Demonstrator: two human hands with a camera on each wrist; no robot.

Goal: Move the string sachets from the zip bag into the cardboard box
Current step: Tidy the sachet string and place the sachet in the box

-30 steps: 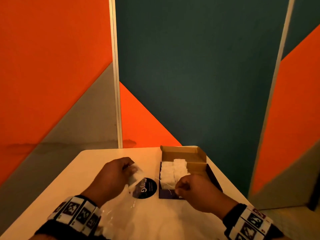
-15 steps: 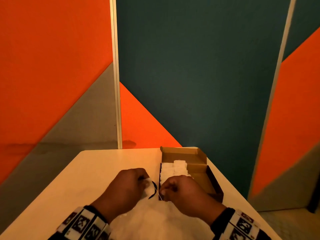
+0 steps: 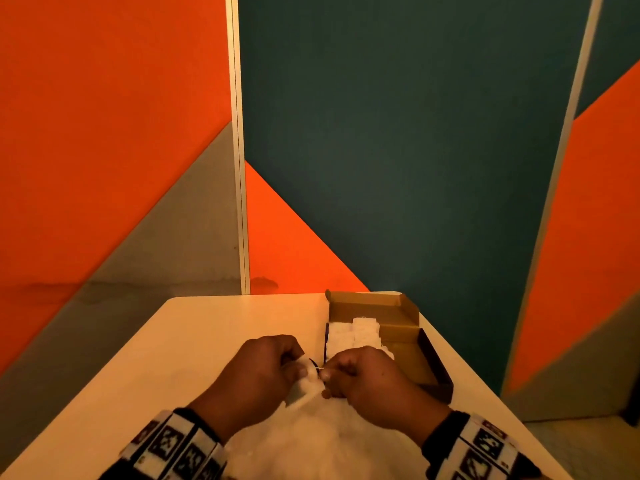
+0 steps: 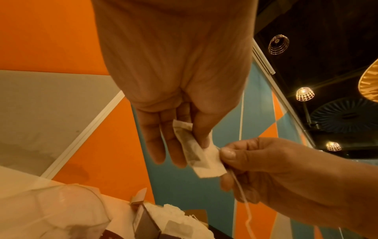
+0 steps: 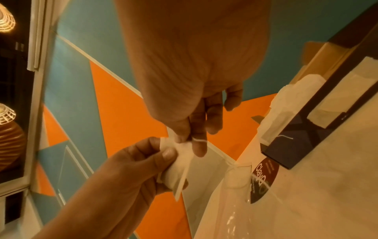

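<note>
My left hand point(image 3: 294, 368) pinches a white string sachet point(image 4: 196, 152) between thumb and fingers, just above the table. My right hand point(image 3: 327, 375) meets it from the right and pinches the sachet's string point(image 5: 199, 140) close to the sachet; the loose string point(image 4: 244, 198) hangs below. The open cardboard box point(image 3: 405, 344) stands just beyond the right hand, with a row of white sachets point(image 3: 353, 332) along its left side. The clear zip bag point(image 5: 235, 210), with a dark round label point(image 5: 265, 176), lies flat on the table under my hands.
The pale table point(image 3: 207, 341) ends close behind the box, against orange, grey and teal wall panels point(image 3: 398, 168). The table's right edge runs just past the box's dark wall point(image 3: 436, 368). Bare tabletop lies left of my left hand.
My left hand moved right, carrying a sachet up from the zip bag. My right hand came left from the box to meet it and pinched the string.
</note>
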